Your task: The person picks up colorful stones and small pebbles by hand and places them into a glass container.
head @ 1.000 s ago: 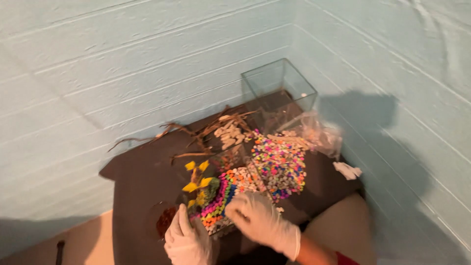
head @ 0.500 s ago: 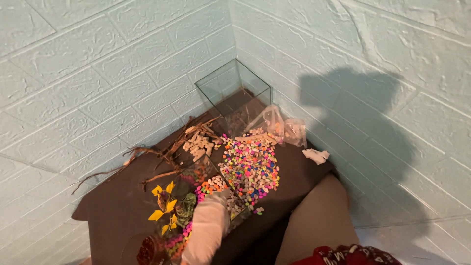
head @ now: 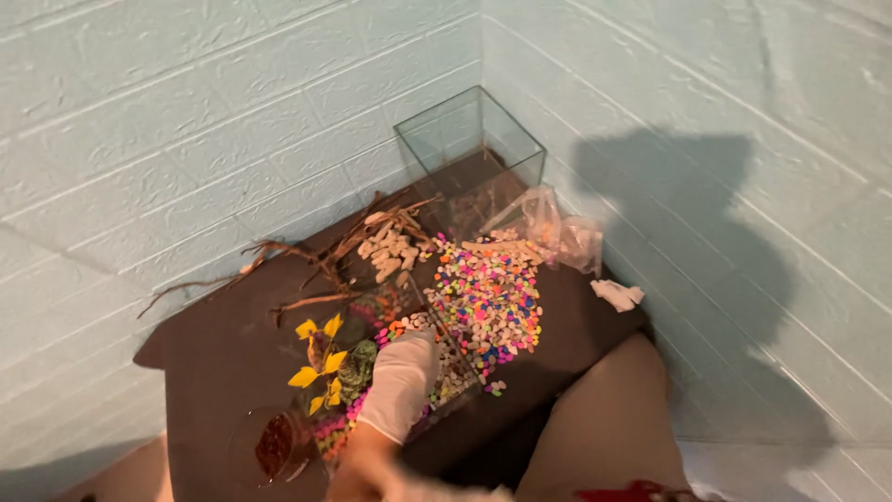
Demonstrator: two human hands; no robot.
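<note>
My left hand point(head: 401, 381), in a white glove, reaches into a small glass tank point(head: 467, 364) on a dark table point(head: 218, 358). Its fingers rest on the coloured and white pebbles inside, and a grip cannot be made out. A yellow-leaved plant point(head: 321, 358) and a green ornament point(head: 358, 364) stand in the tank just left of that hand. My right hand point(head: 446, 489) is only a white blur at the bottom edge. A heap of bright mixed pebbles point(head: 490, 296) lies on the table right of the tank.
An empty glass cube point(head: 469, 149) stands in the wall corner. Dry twigs point(head: 307, 256) and pale stones point(head: 390, 251) lie behind the tank. Clear plastic bags point(head: 562, 232) and a crumpled white scrap point(head: 618, 295) lie at the right. A round dish of brown bits point(head: 276, 446) sits front left.
My right hand has left the tank and dropped to the bottom edge. My left hand has moved from the tank's front corner into the pebbles. The view has shifted.
</note>
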